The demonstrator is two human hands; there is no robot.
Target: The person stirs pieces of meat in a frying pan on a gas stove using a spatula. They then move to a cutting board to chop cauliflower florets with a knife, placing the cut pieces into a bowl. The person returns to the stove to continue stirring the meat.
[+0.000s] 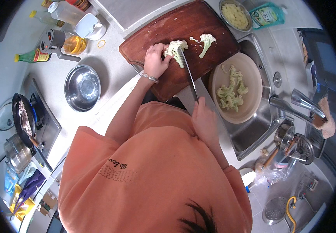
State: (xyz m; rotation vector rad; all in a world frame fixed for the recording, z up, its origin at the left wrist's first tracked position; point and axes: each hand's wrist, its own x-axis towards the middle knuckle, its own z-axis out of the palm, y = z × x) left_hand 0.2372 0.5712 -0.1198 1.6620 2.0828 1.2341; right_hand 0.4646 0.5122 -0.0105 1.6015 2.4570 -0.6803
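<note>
My left hand (157,60) grips a piece of cauliflower (174,50) on the dark wooden cutting board (144,38). In my right hand (203,116) is the handle of a kitchen knife (189,72), its blade lying against the cauliflower's stem side. Whether the edge has entered the stem I cannot tell. Another cauliflower floret (207,43) lies on the board to the right, with small crumbs beside it. Cut florets (229,94) rest in a beige basin (254,78), which stands in the sink right of the board.
A steel bowl (82,88) stands on the left counter, below an oil pitcher (74,44) and bottles. Farther left, a frying pan (25,122) with food sits over a lit burner. A bowl of pale cut pieces (235,17) and a green bottle (267,16) stand behind the steel sink (251,138).
</note>
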